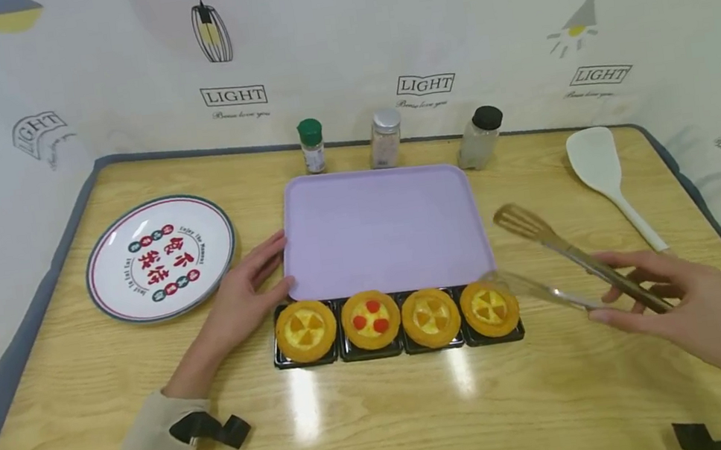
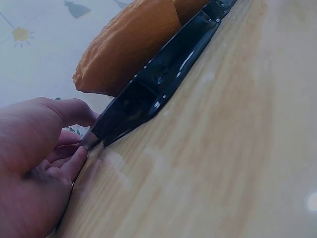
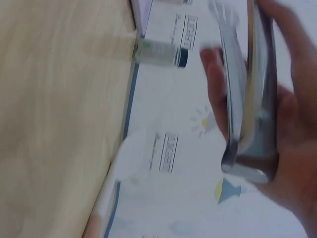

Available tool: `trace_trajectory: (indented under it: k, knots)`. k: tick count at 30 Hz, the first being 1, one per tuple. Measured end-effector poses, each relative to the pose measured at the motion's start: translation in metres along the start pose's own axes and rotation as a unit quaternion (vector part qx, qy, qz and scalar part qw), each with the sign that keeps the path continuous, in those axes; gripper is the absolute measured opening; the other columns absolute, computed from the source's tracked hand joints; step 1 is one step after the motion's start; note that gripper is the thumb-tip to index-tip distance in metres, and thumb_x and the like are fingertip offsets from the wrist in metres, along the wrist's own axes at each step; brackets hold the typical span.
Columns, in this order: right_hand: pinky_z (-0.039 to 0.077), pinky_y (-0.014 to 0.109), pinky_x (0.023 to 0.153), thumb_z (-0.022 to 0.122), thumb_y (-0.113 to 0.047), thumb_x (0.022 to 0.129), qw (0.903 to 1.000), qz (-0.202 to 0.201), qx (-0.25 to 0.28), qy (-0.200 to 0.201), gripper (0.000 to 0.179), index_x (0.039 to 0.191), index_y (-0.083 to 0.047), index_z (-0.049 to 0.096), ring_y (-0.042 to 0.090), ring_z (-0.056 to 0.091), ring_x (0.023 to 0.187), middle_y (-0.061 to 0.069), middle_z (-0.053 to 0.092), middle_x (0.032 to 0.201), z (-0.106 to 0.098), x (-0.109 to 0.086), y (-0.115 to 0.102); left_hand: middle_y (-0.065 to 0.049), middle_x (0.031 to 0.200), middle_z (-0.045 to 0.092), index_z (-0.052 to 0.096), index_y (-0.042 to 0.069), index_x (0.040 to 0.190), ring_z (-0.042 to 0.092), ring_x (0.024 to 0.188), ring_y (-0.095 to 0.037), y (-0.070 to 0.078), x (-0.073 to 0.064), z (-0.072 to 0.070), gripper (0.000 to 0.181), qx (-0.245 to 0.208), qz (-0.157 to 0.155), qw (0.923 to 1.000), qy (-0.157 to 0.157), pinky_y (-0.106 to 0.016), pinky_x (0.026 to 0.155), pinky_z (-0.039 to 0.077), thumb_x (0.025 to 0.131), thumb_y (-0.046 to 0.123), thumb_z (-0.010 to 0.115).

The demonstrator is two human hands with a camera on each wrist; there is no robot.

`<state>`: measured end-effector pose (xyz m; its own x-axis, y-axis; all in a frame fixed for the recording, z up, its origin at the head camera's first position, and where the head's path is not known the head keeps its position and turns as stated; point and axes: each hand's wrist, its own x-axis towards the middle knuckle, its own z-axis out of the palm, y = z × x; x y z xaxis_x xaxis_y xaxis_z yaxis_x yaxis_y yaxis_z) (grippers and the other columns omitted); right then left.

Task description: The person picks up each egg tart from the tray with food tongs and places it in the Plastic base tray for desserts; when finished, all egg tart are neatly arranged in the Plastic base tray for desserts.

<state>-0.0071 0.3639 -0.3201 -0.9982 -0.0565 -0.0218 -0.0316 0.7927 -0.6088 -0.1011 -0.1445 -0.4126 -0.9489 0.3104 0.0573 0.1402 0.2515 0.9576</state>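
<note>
My left hand (image 1: pixel 241 296) holds the left edge of a lavender tray (image 1: pixel 384 229), thumb at the rim and fingers beside it. In the left wrist view the fingers and thumb meet at that edge, next to a black plastic holder (image 2: pixel 148 94) and a tart (image 2: pixel 129 49). In my right hand (image 1: pixel 680 298) is a pair of metal tongs (image 1: pixel 581 258), their arms spread and pointing left, one arm blurred. The slotted tip (image 1: pixel 518 220) hangs right of the tray; the other reaches close to the rightmost tart (image 1: pixel 490 308).
Several round tarts sit in a row of black holders (image 1: pixel 372 353) along the tray's front edge. A white plate (image 1: pixel 116 270) lies left, a white spatula (image 1: pixel 595 158) right. Behind the tray stand a green-capped jar (image 1: pixel 314 157), a silver-capped jar (image 1: pixel 386 143) and a black-capped jar (image 1: pixel 479 146).
</note>
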Motion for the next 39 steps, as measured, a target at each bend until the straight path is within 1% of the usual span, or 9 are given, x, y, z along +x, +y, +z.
trace_trajectory:
  k: [3, 5, 7, 10, 15, 22, 28, 32, 39]
  knots:
    - [0.05, 0.012, 0.061, 0.082, -0.035, 0.081, 0.9963, 0.045, -0.01, 0.072, 0.063, 0.137, -0.022, 0.058, 0.007, 0.058, 0.087, 0.006, 0.067, 0.112, 0.005, 0.021, -0.009, -0.012, 0.157, 0.03, 0.041, -0.004, 0.144, 0.039, 0.137, -0.03, 0.007, -0.002, -0.002, 0.058, 0.0, 0.006, 1.0, 0.0, -0.035, 0.111, 0.038, 0.091, -0.004, 0.064]
    - [0.047, 0.014, 0.059, 0.079, -0.044, 0.081, 0.9916, 0.076, -0.016, 0.103, 0.066, 0.139, -0.019, 0.057, 0.01, 0.053, 0.092, 0.009, 0.063, 0.119, 0.011, 0.035, -0.011, -0.015, 0.156, 0.029, 0.04, -0.006, 0.144, 0.039, 0.136, -0.033, 0.012, -0.003, -0.002, 0.058, -0.002, 0.007, 1.0, -0.003, -0.038, 0.111, 0.038, 0.091, -0.005, 0.064]
    - [0.044, 0.02, 0.057, 0.076, -0.051, 0.081, 0.9875, 0.101, -0.022, 0.119, 0.071, 0.139, -0.015, 0.056, 0.016, 0.049, 0.095, 0.01, 0.06, 0.123, 0.017, 0.047, -0.01, -0.017, 0.156, 0.029, 0.04, -0.008, 0.144, 0.039, 0.136, -0.035, 0.015, -0.004, -0.003, 0.058, -0.005, 0.007, 0.9999, -0.007, -0.041, 0.111, 0.038, 0.091, -0.006, 0.064]
    - [0.042, 0.028, 0.053, 0.074, -0.056, 0.08, 0.9848, 0.121, -0.022, 0.123, 0.074, 0.136, -0.011, 0.058, 0.022, 0.049, 0.09, 0.012, 0.061, 0.115, 0.028, 0.061, -0.004, -0.018, 0.156, 0.028, 0.039, -0.008, 0.144, 0.039, 0.136, -0.036, 0.017, -0.005, -0.002, 0.059, -0.005, 0.002, 0.9999, -0.012, -0.042, 0.11, 0.038, 0.091, -0.005, 0.064]
    - [0.044, 0.029, 0.05, 0.072, -0.058, 0.08, 0.9847, 0.125, -0.023, 0.119, 0.074, 0.131, -0.005, 0.06, 0.023, 0.052, 0.079, 0.015, 0.063, 0.105, 0.042, 0.076, 0.009, -0.017, 0.157, 0.027, 0.038, -0.008, 0.144, 0.038, 0.136, -0.035, 0.016, -0.005, -0.002, 0.059, 0.001, -0.004, 0.9999, -0.013, -0.042, 0.111, 0.038, 0.091, -0.004, 0.064]
    - [0.044, 0.033, 0.061, 0.072, -0.057, 0.082, 0.9873, 0.115, -0.051, 0.097, 0.079, 0.132, 0.002, 0.057, 0.028, 0.055, 0.087, 0.021, 0.063, 0.113, 0.051, 0.083, 0.019, -0.018, 0.156, 0.028, 0.038, -0.008, 0.144, 0.039, 0.136, -0.036, 0.017, -0.006, -0.003, 0.059, 0.014, 0.0, 0.9998, -0.013, -0.043, 0.11, 0.038, 0.091, -0.005, 0.064]
    - [0.046, 0.03, 0.058, 0.072, -0.055, 0.083, 0.9893, 0.102, -0.057, 0.088, 0.079, 0.133, 0.004, 0.056, 0.027, 0.056, 0.086, 0.022, 0.064, 0.113, 0.05, 0.084, 0.022, -0.018, 0.156, 0.028, 0.037, -0.008, 0.144, 0.038, 0.136, -0.035, 0.017, -0.006, -0.003, 0.06, 0.014, 0.002, 0.9999, -0.01, -0.042, 0.11, 0.038, 0.091, -0.005, 0.064]
    - [0.045, 0.025, 0.056, 0.073, -0.054, 0.083, 0.9892, 0.107, -0.048, 0.088, 0.08, 0.134, 0.004, 0.054, 0.029, 0.056, 0.091, 0.023, 0.062, 0.117, 0.053, 0.084, 0.026, -0.018, 0.156, 0.028, 0.038, -0.008, 0.144, 0.038, 0.136, -0.034, 0.018, -0.006, -0.003, 0.06, 0.01, 0.002, 0.9999, -0.007, -0.041, 0.11, 0.038, 0.091, -0.004, 0.064]
    - [0.045, 0.027, 0.06, 0.072, -0.054, 0.083, 0.9889, 0.109, -0.04, 0.093, 0.08, 0.135, 0.003, 0.053, 0.033, 0.056, 0.099, 0.022, 0.059, 0.124, 0.058, 0.083, 0.033, -0.018, 0.156, 0.029, 0.039, -0.009, 0.143, 0.039, 0.136, -0.033, 0.018, -0.005, -0.002, 0.058, 0.013, 0.0, 0.9999, -0.006, -0.039, 0.111, 0.038, 0.091, -0.004, 0.064]
